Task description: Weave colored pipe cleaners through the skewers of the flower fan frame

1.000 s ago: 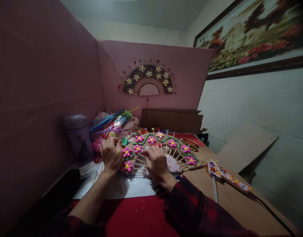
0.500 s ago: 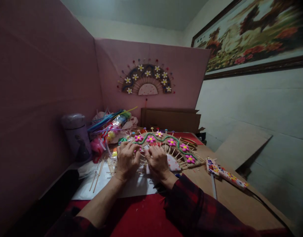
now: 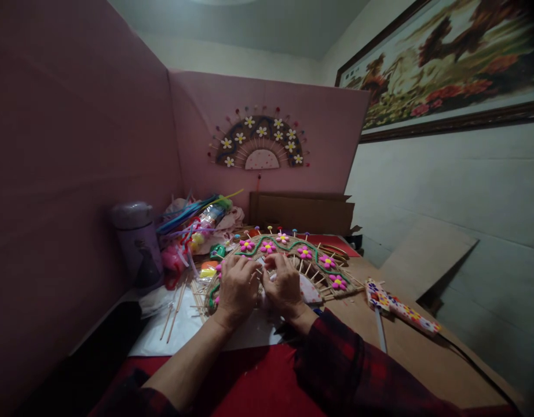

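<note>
A fan-shaped craft piece (image 3: 306, 258) of wooden sticks and twine lies flat on the table, with pink flowers and a wavy green cord along its arc. My left hand (image 3: 237, 286) rests on its left part, fingers curled over the sticks. My right hand (image 3: 285, 284) lies beside it on the fan's middle, fingertips pinched at the sticks close to the left hand's fingers. What the fingers pinch is too small to tell. A white sheet (image 3: 193, 324) lies under the fan's near edge.
A lilac lidded jar (image 3: 135, 240) stands at the left wall beside a heap of coloured craft supplies (image 3: 197, 223). Loose wooden sticks (image 3: 174, 310) lie on the sheet. A flower-patterned glue gun (image 3: 399, 310) lies at the right. A finished fan (image 3: 260, 142) hangs on the pink partition.
My left hand has moved right from the fan's left edge onto its middle, meeting my right hand. The right hand has shifted slightly forward.
</note>
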Tool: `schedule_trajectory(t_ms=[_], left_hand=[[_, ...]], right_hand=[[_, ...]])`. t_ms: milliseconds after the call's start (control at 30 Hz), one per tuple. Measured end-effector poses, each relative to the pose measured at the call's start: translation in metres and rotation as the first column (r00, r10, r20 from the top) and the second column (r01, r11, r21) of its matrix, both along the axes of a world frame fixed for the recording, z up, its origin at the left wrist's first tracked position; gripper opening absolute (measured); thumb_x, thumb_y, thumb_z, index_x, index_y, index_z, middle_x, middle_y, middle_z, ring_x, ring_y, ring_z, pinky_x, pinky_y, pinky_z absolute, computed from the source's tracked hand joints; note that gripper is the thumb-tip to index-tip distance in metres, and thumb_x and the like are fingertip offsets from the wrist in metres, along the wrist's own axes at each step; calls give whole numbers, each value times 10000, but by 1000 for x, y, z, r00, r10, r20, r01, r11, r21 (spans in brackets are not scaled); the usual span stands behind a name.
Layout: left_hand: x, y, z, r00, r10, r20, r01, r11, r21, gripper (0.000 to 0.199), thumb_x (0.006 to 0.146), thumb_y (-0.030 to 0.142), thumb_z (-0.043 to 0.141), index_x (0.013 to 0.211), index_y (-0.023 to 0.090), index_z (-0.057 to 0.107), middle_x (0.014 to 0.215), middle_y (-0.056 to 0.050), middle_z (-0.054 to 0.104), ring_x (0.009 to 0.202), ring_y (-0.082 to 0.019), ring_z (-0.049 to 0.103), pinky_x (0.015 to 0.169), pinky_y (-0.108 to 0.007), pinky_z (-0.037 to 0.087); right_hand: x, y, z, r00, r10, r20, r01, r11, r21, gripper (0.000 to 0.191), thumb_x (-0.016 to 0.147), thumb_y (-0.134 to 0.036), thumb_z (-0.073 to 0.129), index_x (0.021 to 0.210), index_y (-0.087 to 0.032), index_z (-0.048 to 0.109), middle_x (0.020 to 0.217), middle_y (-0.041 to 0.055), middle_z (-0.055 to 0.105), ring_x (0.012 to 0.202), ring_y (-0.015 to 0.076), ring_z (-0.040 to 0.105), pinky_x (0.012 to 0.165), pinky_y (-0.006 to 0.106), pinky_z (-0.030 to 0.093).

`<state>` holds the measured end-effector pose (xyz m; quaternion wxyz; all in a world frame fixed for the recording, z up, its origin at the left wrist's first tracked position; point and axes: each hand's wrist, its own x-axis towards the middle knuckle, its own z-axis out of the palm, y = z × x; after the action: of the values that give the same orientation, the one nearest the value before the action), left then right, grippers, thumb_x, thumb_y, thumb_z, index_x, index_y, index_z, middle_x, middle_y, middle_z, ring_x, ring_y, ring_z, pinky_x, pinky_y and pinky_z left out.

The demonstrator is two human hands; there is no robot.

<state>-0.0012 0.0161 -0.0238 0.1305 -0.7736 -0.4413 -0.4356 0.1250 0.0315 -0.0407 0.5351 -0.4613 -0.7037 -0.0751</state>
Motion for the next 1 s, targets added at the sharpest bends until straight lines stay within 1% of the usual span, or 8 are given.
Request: schedule_trajectory(t_ms=[200, 400, 533, 633, 733, 800, 900, 1000], left_hand=[[1, 1, -2, 1000, 6, 25, -6, 1000, -19, 147, 725, 114, 516, 824, 185, 598, 768, -52, 607, 837, -234, 487, 769, -390, 359], [0, 1, -1, 999, -24, 47, 25, 999, -25, 140, 707, 99, 521, 787, 197, 582, 734, -41, 599, 821, -234, 487, 767, -390, 359], [1, 3, -4, 990, 11, 138, -9, 1000, -20, 221, 675, 67, 509, 858, 181, 558, 747, -48, 569, 800, -230, 491, 752, -384, 371], [3, 1, -4, 983, 40, 180, -34, 999, -40, 228, 644, 63, 523, 837, 183, 538, 743, -44, 547, 802, -234, 487, 748, -382, 373], [3, -2, -2, 980, 60, 191, -50, 997, -53, 141, 683, 131, 552, 808, 189, 524, 750, -45, 555, 813, -243, 480, 752, -393, 366], [2, -3, -1, 978, 65, 200, -56, 997, -52, 122, 704, 158, 558, 816, 191, 524, 768, -51, 565, 818, -247, 480, 744, -395, 363], [0, -3, 0, 975, 40, 217, -33, 999, -36, 148, 722, 106, 519, 838, 198, 530, 786, -53, 578, 831, -245, 486, 737, -387, 359], [1, -4, 0, 972, -2, 237, 4, 1000, -7, 131, 737, 90, 498, 802, 200, 529, 769, -49, 583, 817, -236, 488, 730, -379, 358]], right_hand=[[1, 3, -2, 999, -25, -29, 25, 999, -23, 80, 730, -131, 486, 773, -193, 460, 710, 9, 520, 672, 160, 498, 626, 270, 400], [3, 1, 1, 1000, 15, -11, -15, 1000, -6, 42, 766, -192, 511, 770, -190, 469, 736, 23, 528, 717, 172, 499, 667, 289, 407], [4, 1, 0, 1000, 4, -15, -4, 1000, -24, 47, 761, -155, 490, 790, -189, 474, 740, 22, 529, 711, 169, 503, 670, 291, 410], [5, 1, -2, 999, 7, -43, -8, 999, -31, 91, 741, -134, 487, 813, -188, 473, 765, 25, 538, 719, 167, 511, 669, 289, 418], [5, 1, -4, 998, 13, -56, -16, 999, -44, 113, 732, -140, 499, 831, -187, 470, 770, 27, 547, 726, 170, 521, 667, 289, 425], [5, 1, -5, 998, 17, -62, -21, 998, -51, 115, 726, -150, 509, 826, -189, 470, 745, 19, 549, 705, 167, 526, 652, 286, 427], [4, 0, -7, 996, 31, -79, -35, 998, -57, 106, 720, -157, 514, 809, -195, 470, 724, 9, 550, 682, 159, 535, 631, 276, 428], [3, 0, -7, 996, 25, -87, -31, 998, -60, 84, 725, -161, 510, 789, -198, 468, 704, 4, 540, 664, 154, 533, 611, 269, 426]])
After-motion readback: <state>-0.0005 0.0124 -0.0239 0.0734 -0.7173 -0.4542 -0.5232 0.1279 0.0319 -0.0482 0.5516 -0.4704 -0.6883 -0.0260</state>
